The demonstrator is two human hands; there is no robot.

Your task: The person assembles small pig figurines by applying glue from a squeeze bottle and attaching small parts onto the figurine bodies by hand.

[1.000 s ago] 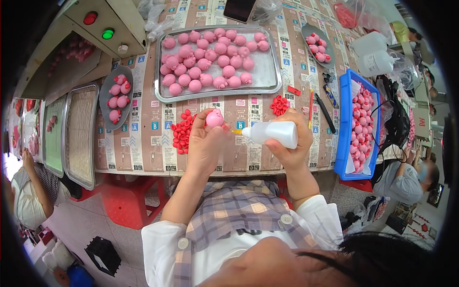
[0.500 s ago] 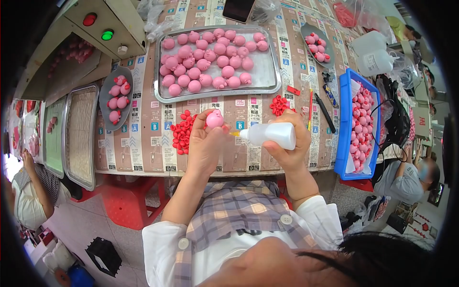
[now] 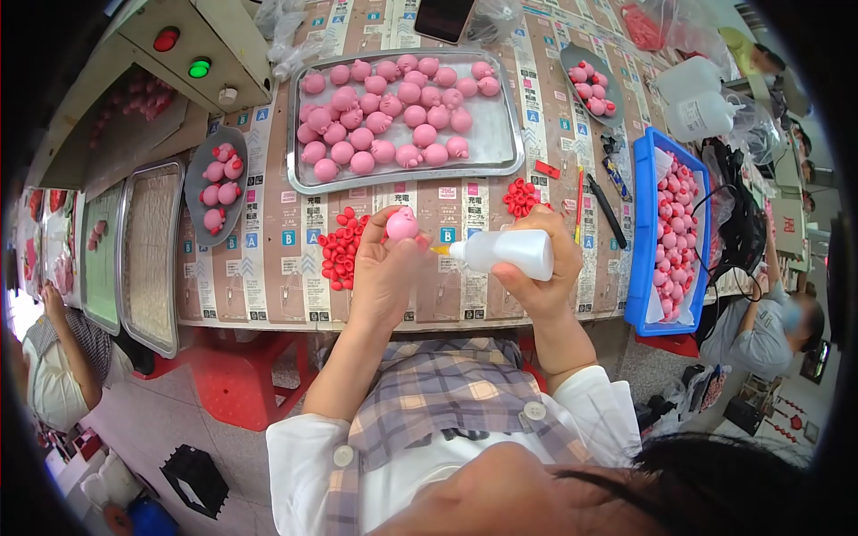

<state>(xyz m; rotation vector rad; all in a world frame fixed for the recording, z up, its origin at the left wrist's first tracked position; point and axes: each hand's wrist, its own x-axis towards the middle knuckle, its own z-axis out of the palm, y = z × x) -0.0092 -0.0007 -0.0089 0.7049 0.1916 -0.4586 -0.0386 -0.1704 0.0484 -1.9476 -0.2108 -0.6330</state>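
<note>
A pink ball figure (image 3: 402,223) is held between the fingers of my left hand (image 3: 382,272). My right hand (image 3: 556,263) is wrapped round a white squeeze bottle (image 3: 505,252), its yellowish nozzle pointing left at my left fingertips. Whether the tip touches anything is too small to tell. Small red pieces (image 3: 340,254) lie in a pile just left of my left hand, and more red pieces (image 3: 520,196) lie above my right hand. Beyond both hands is a metal tray (image 3: 313,185) holding many pink balls.
A blue crate (image 3: 639,259) of pink and red figures stands at the right, near a black tool (image 3: 608,213). Grey dishes (image 3: 194,192) hold more figures. A machine (image 3: 214,40) stands upper left, a phone (image 3: 442,18) at the top. Other people sit at both sides.
Since the first frame, the bottle and my right hand have shifted slightly left. My left hand still holds the ball in nearly the same place. The person at the right has raised an arm.
</note>
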